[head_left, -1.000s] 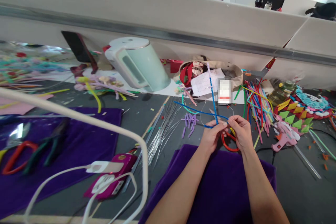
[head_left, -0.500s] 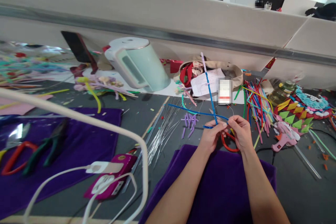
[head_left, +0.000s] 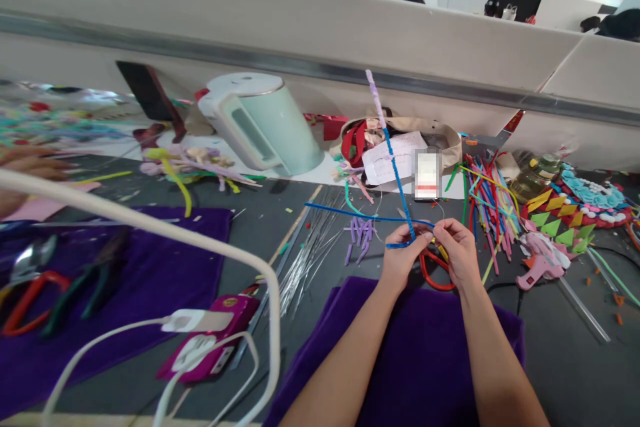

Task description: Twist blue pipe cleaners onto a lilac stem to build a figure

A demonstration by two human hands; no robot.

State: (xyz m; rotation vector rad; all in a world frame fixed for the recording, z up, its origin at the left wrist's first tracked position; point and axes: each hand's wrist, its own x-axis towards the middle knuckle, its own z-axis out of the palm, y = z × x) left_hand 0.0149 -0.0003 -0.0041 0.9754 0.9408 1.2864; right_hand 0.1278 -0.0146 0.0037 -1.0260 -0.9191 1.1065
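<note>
Pinching point: your left hand (head_left: 403, 255) and right hand (head_left: 456, 248) meet fingertip to fingertip, both closed on the blue pipe cleaner (head_left: 397, 181) where its strands cross.
Blue pipe cleaner: one stem rises away from your hands to a lilac tip; another runs off to your left, low over the surface (head_left: 560, 347).
Handling: likely light, fuzzy and easily bent; it should keep a kink, so grip close to the crossing.
Under your hands: red-handled scissors (head_left: 434, 273) on the purple cloth (head_left: 425, 360).
Right of your hands: coloured stems (head_left: 487, 197) and pink glue gun (head_left: 543, 265).
Left: thin wires (head_left: 310, 253).
</note>
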